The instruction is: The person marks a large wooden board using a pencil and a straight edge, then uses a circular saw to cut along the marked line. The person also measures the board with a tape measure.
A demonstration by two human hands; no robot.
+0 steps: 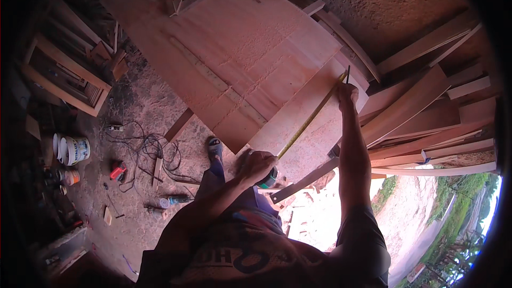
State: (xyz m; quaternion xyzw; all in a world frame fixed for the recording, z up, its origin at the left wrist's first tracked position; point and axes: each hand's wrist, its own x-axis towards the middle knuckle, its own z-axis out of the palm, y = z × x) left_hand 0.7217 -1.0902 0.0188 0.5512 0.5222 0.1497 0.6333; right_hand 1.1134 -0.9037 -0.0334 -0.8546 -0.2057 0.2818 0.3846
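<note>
A yellow tape measure blade (309,121) runs taut across a pale plywood sheet (290,114). My left hand (257,166) is closed around the tape measure's green and dark case (268,178), beside the sheet's near edge. At the blade's far end my right hand (349,95) is closed on a thin dark pencil-like stick (348,74) that points upward. Whether those fingers also pinch the blade cannot be made out. Beyond the pale sheet, a larger reddish plywood panel (266,48) carries a long narrow wooden strip (213,79) and scattered sawdust.
Stacked boards (421,117) fill the right side. On the floor at left lie a tangled black cable (149,146), a red tool (118,169) and white buckets (73,150). A wooden frame (66,77) stands farther left. A beam (306,180) extends under the sheet's near edge.
</note>
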